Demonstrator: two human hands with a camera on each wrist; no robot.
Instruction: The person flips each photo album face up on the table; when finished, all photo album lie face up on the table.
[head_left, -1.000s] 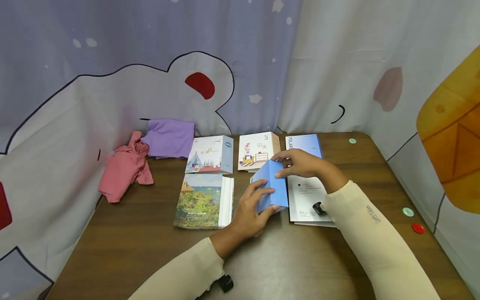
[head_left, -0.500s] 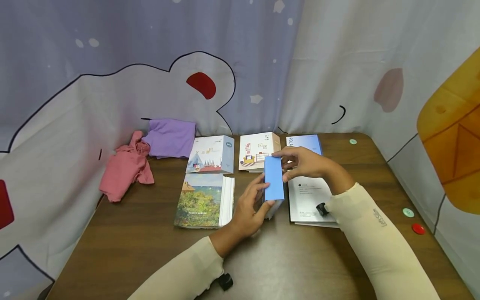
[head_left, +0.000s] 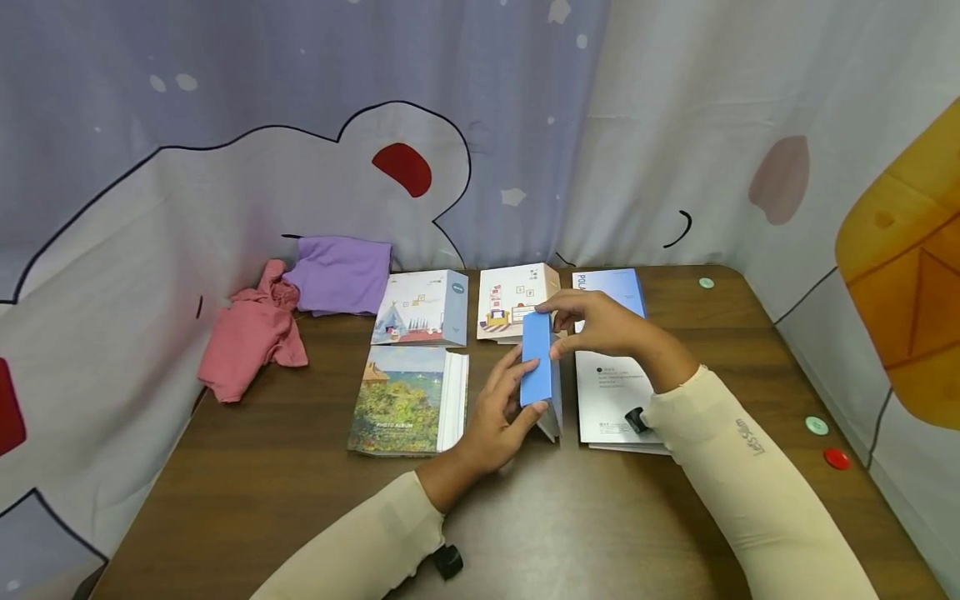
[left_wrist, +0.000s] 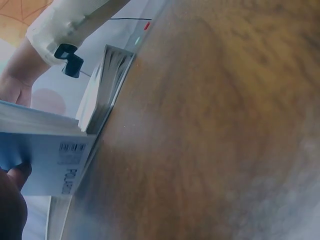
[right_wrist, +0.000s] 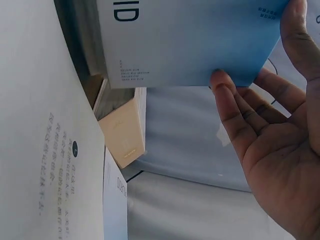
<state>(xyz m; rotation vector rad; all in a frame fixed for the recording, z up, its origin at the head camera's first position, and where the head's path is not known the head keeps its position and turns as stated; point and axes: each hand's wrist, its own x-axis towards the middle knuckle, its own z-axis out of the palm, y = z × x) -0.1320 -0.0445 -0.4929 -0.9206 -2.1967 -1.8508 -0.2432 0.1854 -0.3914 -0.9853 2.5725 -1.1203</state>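
A blue and white photo album (head_left: 536, 358) stands on edge mid-table, its plain blue spine upward. In the left wrist view, lettering and a barcode show on the same album's cover (left_wrist: 45, 150). My left hand (head_left: 487, 427) grips its left side, with the thumb near the front end of the spine. My right hand (head_left: 603, 329) pinches the far end, its thumb on the right cover. The right wrist view has that hand's fingertips (right_wrist: 222, 82) at the cover's edge. The album's underside is mostly hidden in the head view.
Left lies a landscape-covered photo album (head_left: 401, 400); behind it are a tent-picture album (head_left: 412, 312) and a furniture-picture album (head_left: 513, 304). A white album (head_left: 607, 400) and a blue-white one (head_left: 611, 283) lie right. Purple (head_left: 341, 275) and pink cloths (head_left: 251, 342) sit far left.
The blue album has turned from a slant to upright, spine up, and shifted slightly left in the last half second. My right hand moved a little left with it.
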